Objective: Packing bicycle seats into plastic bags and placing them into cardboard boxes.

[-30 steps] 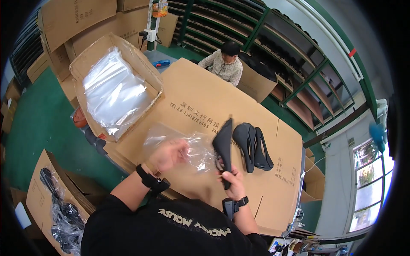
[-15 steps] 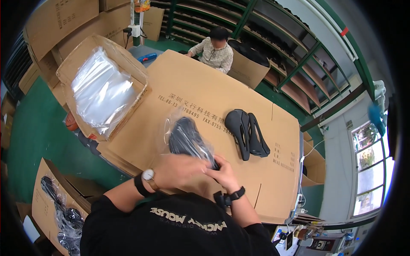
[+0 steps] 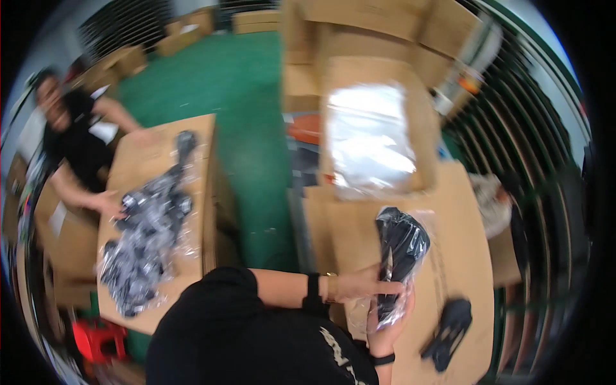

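Note:
Both my hands hold a black bicycle saddle (image 3: 399, 249) wrapped in a clear plastic bag, above a cardboard table top (image 3: 462, 212). My left hand (image 3: 366, 284), with a dark watch on its wrist, grips the bag's lower part from the left. My right hand (image 3: 390, 321) holds the bag's bottom end from below. More bare black saddles (image 3: 449, 330) lie on the cardboard to the lower right.
An open carton of clear plastic bags (image 3: 372, 141) stands beyond the table. To the left, a carton (image 3: 144, 237) holds several bagged black saddles, and a person in black (image 3: 70, 138) reaches toward it. Green floor lies between. A red stool (image 3: 96, 340) sits low left.
My head has swung left, so the carton of bagged saddles and another person came into view. The saddle is inside the bag and lifted upright in both hands.

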